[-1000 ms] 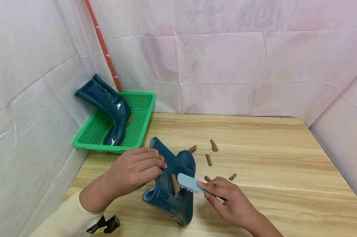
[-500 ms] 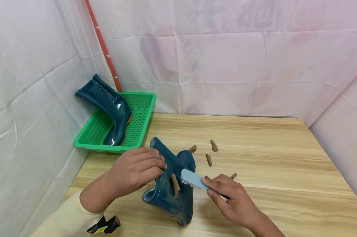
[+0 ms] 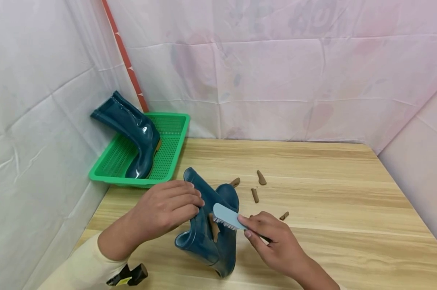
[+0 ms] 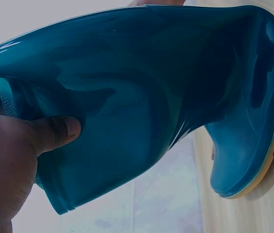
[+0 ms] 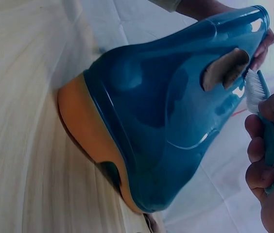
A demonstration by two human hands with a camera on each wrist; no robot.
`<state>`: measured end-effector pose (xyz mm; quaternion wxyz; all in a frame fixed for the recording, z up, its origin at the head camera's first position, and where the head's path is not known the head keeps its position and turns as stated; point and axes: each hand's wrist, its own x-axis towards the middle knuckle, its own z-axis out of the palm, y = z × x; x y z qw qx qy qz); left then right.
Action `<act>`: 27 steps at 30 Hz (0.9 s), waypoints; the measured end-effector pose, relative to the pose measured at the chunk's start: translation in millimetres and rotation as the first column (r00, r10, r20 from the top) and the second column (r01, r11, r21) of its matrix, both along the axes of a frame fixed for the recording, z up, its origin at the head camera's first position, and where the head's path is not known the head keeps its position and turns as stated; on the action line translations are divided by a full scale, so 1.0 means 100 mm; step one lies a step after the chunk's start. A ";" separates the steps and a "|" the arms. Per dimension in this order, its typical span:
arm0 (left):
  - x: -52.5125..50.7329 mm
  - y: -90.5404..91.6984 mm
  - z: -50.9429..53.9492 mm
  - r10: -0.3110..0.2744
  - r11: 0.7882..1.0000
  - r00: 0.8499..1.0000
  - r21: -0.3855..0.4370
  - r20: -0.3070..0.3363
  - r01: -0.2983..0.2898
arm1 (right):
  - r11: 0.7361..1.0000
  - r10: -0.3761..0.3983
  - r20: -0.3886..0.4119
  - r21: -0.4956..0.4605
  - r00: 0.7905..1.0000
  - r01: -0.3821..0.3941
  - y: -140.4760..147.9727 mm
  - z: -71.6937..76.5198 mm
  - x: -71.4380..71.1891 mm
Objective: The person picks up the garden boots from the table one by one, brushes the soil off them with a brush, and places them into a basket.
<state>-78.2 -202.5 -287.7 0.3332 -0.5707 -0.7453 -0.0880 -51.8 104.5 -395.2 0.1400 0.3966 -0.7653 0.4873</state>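
Observation:
A dark teal rubber boot (image 3: pixel 204 241) stands on the table with its shaft leaning toward me. My left hand (image 3: pixel 167 205) grips the rim of the shaft; in the left wrist view its thumb (image 4: pixel 61 131) presses on the outer wall. My right hand (image 3: pixel 276 241) holds a light blue scrubbing brush (image 3: pixel 227 216) by its handle, white bristles facing down. A brown, clay-like patch (image 5: pixel 224 69) clings to the boot's side. The bristles (image 5: pixel 255 92) are at the patch's edge; whether they touch it I cannot tell.
At the back left, a green plastic basket (image 3: pixel 180 149) holds a second teal boot (image 3: pixel 142 129). Loose brown pieces (image 3: pixel 261 177) lie on the wooden table (image 3: pixel 330 181) beyond my right hand, with another piece (image 3: pixel 284 216) nearer it. White sheets (image 3: pixel 269 72) surround the table.
The brush in my right hand shifted slightly right, then came back left over the brown patch. My left hand and the boot have stayed in place.

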 end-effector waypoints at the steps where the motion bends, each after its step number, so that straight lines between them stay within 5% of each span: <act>1: 0.00 0.00 0.00 0.002 1.000 1.000 -0.002 -0.001 -0.002 | 1.000 0.010 0.000 -0.001 1.000 -0.010 -0.02 0.00 0.00; 12: 0.01 -0.02 -0.01 0.012 1.000 1.000 -0.011 0.004 -0.012 | 0.997 0.075 0.010 0.000 0.997 -0.075 -0.10 -0.04 0.04; 27: 0.00 -0.02 -0.01 0.003 1.000 1.000 -0.003 -0.003 -0.003 | 0.996 0.055 0.038 0.066 0.998 -0.057 -0.04 -0.10 0.08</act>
